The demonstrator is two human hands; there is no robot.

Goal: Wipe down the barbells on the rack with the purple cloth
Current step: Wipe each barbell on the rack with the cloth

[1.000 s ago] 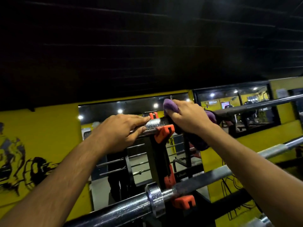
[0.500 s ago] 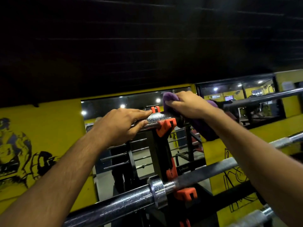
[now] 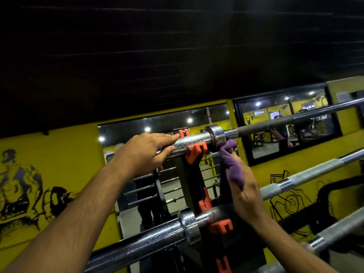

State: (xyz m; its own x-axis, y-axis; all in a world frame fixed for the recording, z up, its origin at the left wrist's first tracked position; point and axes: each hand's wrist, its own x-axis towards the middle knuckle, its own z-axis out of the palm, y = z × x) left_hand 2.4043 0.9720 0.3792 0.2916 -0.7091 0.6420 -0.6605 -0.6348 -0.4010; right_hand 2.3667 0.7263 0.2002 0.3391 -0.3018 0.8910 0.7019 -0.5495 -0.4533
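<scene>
Right hand (image 3: 245, 196) is gripping the bunched purple cloth (image 3: 231, 166), fingers curled round it from below, and the cloth's upper end is touching the underside of the top barbell (image 3: 197, 142) just past its collar (image 3: 215, 137). Left hand (image 3: 145, 152) is wrapping over the sleeve end of that same bar, fingers curled across the chrome, steadying it where it is sitting in the orange hook (image 3: 196, 152) of the rack (image 3: 192, 180).

That bar is running from the left hand's side up and away to the right, so its long shaft is stretching beyond and above the right hand; the cloth hand is the nearer one to the unwiped shaft, and a wipe would probably have to travel along that axis, away from the collar. A second barbell (image 3: 153, 239) is lying below both forearms, and more bars are sitting lower to the right.

Compared with a moment ago, the right hand has dropped from on top of the bar at the hook to beneath it, beyond the collar, which is now uncovered. The left hand is keeping its grip on the sleeve.
</scene>
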